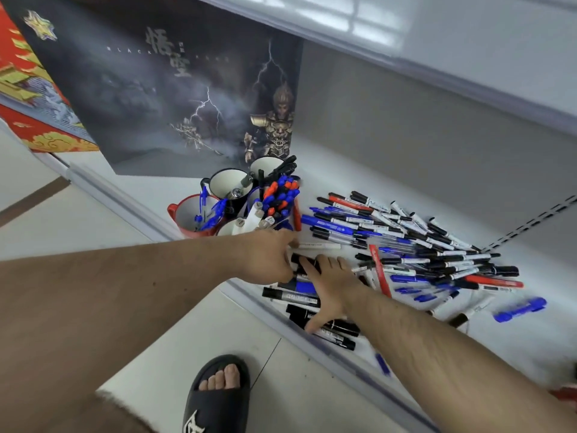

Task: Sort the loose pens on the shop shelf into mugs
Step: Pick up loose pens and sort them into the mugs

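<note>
Left hand [268, 256] grasping cylindrical black markers [304, 264]; right hand [332, 285] splayed flat on them; glossy mugs [229, 185] behind.

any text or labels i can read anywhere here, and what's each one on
"悟空": large pale characters on the dark poster behind the mugs.
"BLACK": small spaced letters left of those characters on the same poster; the letters to their right are too faint to read.
Print on the loose pens and the black markers: too small and blurred to read.
Logo on the black slipper: a white emblem, no readable words.
</note>
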Motion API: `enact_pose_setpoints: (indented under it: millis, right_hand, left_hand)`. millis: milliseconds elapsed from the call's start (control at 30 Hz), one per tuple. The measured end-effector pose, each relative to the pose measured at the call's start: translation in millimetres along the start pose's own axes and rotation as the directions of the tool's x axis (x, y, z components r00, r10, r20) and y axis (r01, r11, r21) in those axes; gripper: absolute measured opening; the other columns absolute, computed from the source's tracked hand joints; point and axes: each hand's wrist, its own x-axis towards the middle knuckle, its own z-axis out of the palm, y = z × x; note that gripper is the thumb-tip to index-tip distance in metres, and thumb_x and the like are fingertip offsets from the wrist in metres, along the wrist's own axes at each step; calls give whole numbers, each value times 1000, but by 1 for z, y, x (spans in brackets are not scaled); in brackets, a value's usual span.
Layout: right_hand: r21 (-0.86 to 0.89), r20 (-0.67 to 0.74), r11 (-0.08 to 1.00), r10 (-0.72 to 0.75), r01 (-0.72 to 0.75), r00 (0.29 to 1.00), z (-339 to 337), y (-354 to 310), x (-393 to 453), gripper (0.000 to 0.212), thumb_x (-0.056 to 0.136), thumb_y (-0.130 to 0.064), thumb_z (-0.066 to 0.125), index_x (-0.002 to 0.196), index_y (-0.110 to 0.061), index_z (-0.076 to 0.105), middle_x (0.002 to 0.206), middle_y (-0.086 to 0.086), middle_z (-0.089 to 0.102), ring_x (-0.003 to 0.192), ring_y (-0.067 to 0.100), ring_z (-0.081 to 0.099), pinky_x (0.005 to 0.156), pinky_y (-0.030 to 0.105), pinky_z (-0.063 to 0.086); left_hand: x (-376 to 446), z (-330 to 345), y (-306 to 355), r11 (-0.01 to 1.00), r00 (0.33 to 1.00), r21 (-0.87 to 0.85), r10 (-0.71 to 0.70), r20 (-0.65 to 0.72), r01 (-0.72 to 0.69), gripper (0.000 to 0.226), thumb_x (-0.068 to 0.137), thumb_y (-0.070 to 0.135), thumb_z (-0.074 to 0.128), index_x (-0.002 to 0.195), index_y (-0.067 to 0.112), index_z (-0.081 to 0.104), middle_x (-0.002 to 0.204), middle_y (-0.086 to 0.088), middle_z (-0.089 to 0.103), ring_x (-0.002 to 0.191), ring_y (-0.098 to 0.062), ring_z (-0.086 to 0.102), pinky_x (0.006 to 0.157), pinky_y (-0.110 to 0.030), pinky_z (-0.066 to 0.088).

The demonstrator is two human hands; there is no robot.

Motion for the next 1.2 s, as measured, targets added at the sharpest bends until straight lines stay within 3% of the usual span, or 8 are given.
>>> enact_pose_setpoints:
  millis: [133, 333, 533, 700, 900, 1000, 1100, 1200]
  right_hand:
    - [32, 4, 999, 43, -43, 999, 8, 12, -19, 145, 48, -81, 75, 155, -27, -7, 154, 14, 20, 141, 33, 23, 118, 49, 20]
    - [-59, 39, 988, 145, -143, 989, 17, 26, -41, 141, 56, -74, 74, 156, -23, -10, 155, 18, 17, 141, 37, 22, 116, 53, 24]
    - [-144, 41, 948, 291, -282, 956, 19, 34, -59, 137, 56, -58, 77, 155, -17, -7, 143, 25, 28, 126, 42, 37, 104, 52, 38]
    - [-189, -79, 921, 332, -341, 940, 22, 17, -59, 102, 76, -26, 72, 153, -8, 9, 138, 26, 39, 120, 42, 45, 102, 52, 40]
    - [-209, -188, 922, 291, -328, 938, 25, 27, -60, 72, 86, -13, 63, 147, -5, 25, 128, 21, 52, 108, 36, 56, 84, 44, 48]
    - [-147, -237, 944, 258, -297, 937, 20, 38, -62, 51, 89, -8, 56, 136, -10, 38, 119, 15, 57, 99, 31, 60, 69, 37, 45]
    - [22, -273, 961, 273, -277, 923, 18, 46, -64, 47, 87, -7, 54, 132, -12, 41, 119, 12, 57, 103, 30, 57, 73, 36, 45]
    - [252, -352, 923, 368, -292, 861, 10, 53, -70, 37, 87, -14, 60, 121, -14, 46, 111, 8, 60, 98, 27, 57, 68, 31, 41]
  left_hand:
    - [3, 3, 7, 1000, 1000, 9, 4, 15, -5, 62, 87, 21, 62, 144, 24, 37, 116, 3, 64, 107, -16, 59, 95, -37, 51]
    - [4, 8, 17, 1000, 998, 28, 13, 68, -15, 60, 89, 23, 61, 144, 26, 37, 116, 5, 63, 105, -15, 59, 96, -38, 51]
    - [6, 14, 32, 997, 994, 62, 32, 101, -39, 56, 92, 24, 60, 144, 26, 37, 116, 5, 65, 103, -14, 61, 94, -35, 52]
    - [11, 18, 50, 993, 989, 101, 50, 138, -64, 56, 92, 25, 60, 144, 25, 38, 124, 4, 61, 106, -14, 61, 96, -36, 52]
    - [15, 22, 60, 985, 985, 143, 73, 159, -96, 53, 93, 25, 59, 142, 23, 41, 125, 1, 59, 108, -17, 58, 96, -38, 51]
    - [18, 21, 62, 982, 984, 166, 60, 167, -89, 51, 93, 26, 59, 141, 24, 42, 124, 1, 59, 108, -18, 59, 95, -38, 51]
    - [22, 20, 63, 982, 984, 169, 61, 168, -89, 51, 93, 26, 58, 141, 22, 42, 126, 1, 58, 109, -18, 57, 93, -35, 51]
    - [27, 20, 67, 979, 980, 176, 69, 189, -102, 51, 94, 26, 58, 142, 21, 42, 127, 0, 58, 108, -17, 57, 87, -31, 50]
